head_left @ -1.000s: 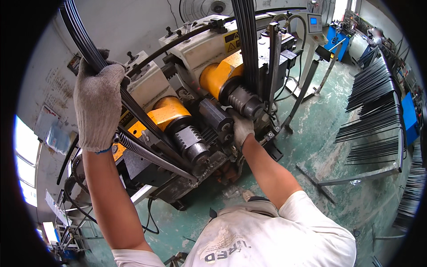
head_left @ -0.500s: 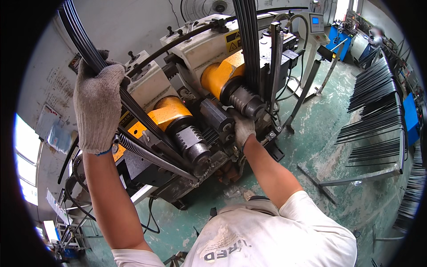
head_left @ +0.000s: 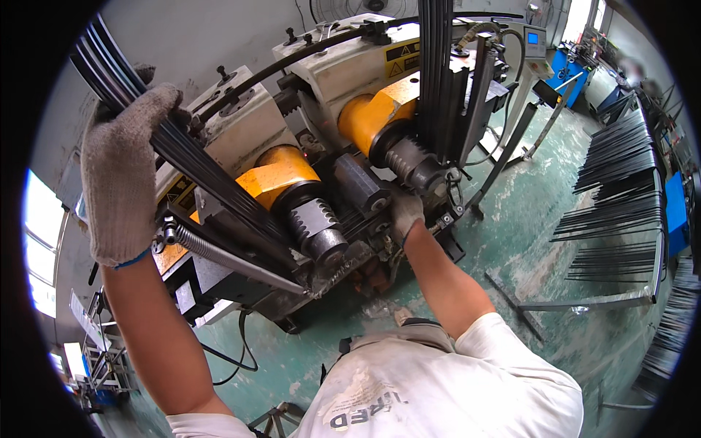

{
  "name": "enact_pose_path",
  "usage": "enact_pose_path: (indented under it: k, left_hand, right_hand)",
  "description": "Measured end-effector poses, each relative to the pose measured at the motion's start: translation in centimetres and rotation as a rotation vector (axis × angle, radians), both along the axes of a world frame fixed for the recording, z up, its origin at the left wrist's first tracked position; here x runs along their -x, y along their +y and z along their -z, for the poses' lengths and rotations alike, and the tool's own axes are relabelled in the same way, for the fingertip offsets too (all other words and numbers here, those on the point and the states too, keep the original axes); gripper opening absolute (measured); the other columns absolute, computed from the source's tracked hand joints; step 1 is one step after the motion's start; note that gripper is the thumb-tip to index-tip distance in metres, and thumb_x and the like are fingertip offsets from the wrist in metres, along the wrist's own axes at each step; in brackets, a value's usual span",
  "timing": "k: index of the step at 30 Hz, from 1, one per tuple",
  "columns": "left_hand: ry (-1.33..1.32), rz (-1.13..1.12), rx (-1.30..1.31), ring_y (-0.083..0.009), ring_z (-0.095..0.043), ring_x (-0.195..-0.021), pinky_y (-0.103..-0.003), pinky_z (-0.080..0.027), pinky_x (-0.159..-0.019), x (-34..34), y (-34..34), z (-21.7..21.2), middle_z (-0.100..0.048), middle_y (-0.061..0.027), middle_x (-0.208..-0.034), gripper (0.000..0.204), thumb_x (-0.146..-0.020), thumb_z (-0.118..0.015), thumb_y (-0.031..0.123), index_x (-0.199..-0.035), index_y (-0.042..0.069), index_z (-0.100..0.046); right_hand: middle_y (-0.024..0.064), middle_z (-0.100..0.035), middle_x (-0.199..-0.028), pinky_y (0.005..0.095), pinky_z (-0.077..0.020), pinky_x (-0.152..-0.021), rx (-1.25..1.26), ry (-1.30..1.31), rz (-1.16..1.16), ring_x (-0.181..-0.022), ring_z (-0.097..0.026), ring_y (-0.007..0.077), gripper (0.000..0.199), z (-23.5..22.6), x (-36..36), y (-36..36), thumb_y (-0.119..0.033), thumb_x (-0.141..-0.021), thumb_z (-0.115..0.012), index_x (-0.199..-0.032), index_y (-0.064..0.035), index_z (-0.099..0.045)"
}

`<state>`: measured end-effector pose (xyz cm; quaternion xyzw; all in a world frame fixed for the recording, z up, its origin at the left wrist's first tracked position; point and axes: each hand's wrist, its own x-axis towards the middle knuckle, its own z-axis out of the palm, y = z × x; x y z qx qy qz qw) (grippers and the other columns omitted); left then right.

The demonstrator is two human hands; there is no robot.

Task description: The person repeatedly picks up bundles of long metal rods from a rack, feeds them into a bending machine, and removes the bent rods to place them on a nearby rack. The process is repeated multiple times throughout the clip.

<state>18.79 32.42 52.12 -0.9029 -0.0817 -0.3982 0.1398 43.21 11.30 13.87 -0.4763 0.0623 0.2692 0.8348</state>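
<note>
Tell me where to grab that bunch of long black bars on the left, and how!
Probably up high, coming from the left, where the gloved left hand holds the black bars. They're long, thin and close together, so one hand can likely wrap the bunch. They slope down to the right, where the yellow machine part crowds them.

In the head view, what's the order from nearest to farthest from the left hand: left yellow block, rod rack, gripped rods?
1. Gripped rods: in the left hand.
2. Left yellow block: to the hand's right.
3. Rod rack: far right.
</note>
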Motion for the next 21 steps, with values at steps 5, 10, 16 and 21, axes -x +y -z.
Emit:
enact_pose_path:
  k: [5, 10, 16, 21]
  left_hand:
    - [0.114, -0.164, -0.287, -0.0196, -0.086, -0.110, -0.034, -0.071, -0.096, 0.2, 0.7, -0.3, -0.088, -0.0075, -0.121, 0.026, -0.104, -0.082, 0.015, -0.130, 0.011, -0.086]
    - [0.128, -0.167, -0.374, -0.0224, -0.085, -0.115, -0.037, -0.070, -0.102, 1.5, 3.0, 0.4, -0.086, -0.0072, -0.129, 0.029, -0.104, -0.080, 0.011, -0.133, 0.014, -0.085]
    - [0.157, -0.146, -0.420, -0.0236, -0.085, -0.112, -0.036, -0.072, -0.096, 2.0, 3.1, 0.5, -0.086, -0.0082, -0.129, 0.032, -0.104, -0.081, 0.012, -0.136, 0.015, -0.083]
    - [0.158, -0.120, -0.293, -0.0243, -0.086, -0.106, -0.036, -0.073, -0.093, 1.8, 1.3, 0.5, -0.086, -0.0114, -0.118, 0.029, -0.105, -0.080, 0.012, -0.135, 0.013, -0.083]
  right_hand:
    - [0.0088, -0.078, -0.123, 0.0372, -0.0572, -0.098, 0.395, -0.831, -0.056, -0.111, -0.075, 0.0204, 0.030, 8.7, -3.4, -1.4, -0.016, -0.109, -0.067, -0.134, -0.0064, -0.079]
    - [0.0076, -0.079, -0.124, 0.0376, -0.0573, -0.098, 0.223, -0.793, -0.042, -0.111, -0.075, 0.0205, 0.031, 10.1, -3.6, -0.5, -0.018, -0.108, -0.069, -0.135, -0.0069, -0.080]
    - [0.0101, -0.080, -0.126, 0.0381, -0.0572, -0.098, 0.383, -0.785, -0.037, -0.110, -0.075, 0.0189, 0.033, 9.8, -3.6, -1.1, -0.021, -0.108, -0.071, -0.135, -0.0054, -0.080]
    - [0.0130, -0.078, -0.131, 0.0408, -0.0573, -0.101, 0.245, -0.350, -0.155, -0.115, -0.073, 0.0224, 0.036, 3.5, -1.6, -2.0, -0.028, -0.106, -0.075, -0.132, -0.0032, -0.079]
